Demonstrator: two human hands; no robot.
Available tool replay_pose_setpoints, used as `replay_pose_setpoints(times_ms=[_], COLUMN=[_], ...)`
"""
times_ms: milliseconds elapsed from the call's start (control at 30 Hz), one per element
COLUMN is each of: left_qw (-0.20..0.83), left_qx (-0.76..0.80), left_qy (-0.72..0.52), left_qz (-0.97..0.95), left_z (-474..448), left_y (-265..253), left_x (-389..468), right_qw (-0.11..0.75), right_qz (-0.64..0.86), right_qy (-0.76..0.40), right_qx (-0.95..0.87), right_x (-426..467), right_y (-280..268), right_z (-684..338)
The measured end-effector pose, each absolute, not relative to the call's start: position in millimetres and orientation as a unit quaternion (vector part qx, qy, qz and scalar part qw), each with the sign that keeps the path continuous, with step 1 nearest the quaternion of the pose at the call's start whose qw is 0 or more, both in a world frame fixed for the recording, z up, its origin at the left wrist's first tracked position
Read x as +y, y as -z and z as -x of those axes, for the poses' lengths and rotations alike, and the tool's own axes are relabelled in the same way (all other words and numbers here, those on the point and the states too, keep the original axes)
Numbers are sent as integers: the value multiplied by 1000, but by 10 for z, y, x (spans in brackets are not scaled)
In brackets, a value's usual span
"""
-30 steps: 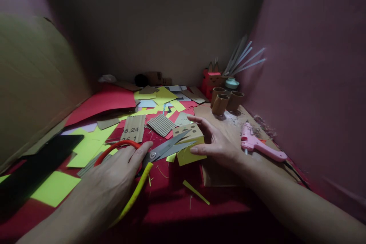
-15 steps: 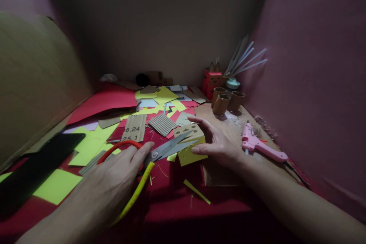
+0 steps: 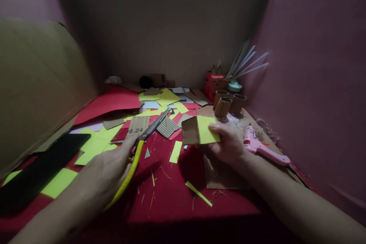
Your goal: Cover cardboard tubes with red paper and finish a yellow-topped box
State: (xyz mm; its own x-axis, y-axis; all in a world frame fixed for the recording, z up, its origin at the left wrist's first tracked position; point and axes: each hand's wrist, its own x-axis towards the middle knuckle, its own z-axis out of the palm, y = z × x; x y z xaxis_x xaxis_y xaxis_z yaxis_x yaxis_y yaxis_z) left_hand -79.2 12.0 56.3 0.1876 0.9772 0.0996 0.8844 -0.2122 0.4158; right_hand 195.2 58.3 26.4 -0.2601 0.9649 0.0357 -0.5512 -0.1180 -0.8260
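My left hand [image 3: 114,171] is closed round the handles of a pair of scissors [image 3: 145,133], whose blades point up and away over the paper scraps. In my right hand [image 3: 228,143] is a small cardboard box [image 3: 190,130] with a yellow paper face [image 3: 206,129]. The thumb presses on the yellow face, and the fingers behind are mostly hidden. The box's brown open side faces left. Below the box lies a yellow paper strip [image 3: 175,152] on the red cloth. A flat cardboard piece [image 3: 223,175] lies beneath my right wrist.
A pink glue gun [image 3: 263,146] lies at the right, near several cardboard tubes [image 3: 223,106] and clear glue sticks [image 3: 248,59]. Behind them stands a red box [image 3: 211,84]. Red paper [image 3: 111,103] and a black flat object [image 3: 48,164] lie left.
The scissors have swung away from the box, and their blades have closed together. My right hand has turned the box, so its yellow side faces me and its dotted face is hidden.
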Motion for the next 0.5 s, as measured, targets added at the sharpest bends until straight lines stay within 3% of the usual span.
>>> replay_pose_setpoints(times_ms=[133, 500], left_qw=[75, 60], left_qx=[618, 565], left_qy=[-66, -68], left_qz=[-780, -820], left_z=[800, 514], left_y=[-442, -269], left_x=[249, 369], right_qw=[561, 594], right_qz=[245, 223], right_qy=[-724, -753], right_qx=[-317, -175], right_x=[633, 652], right_y=[-284, -427], right_z=[-1978, -1967])
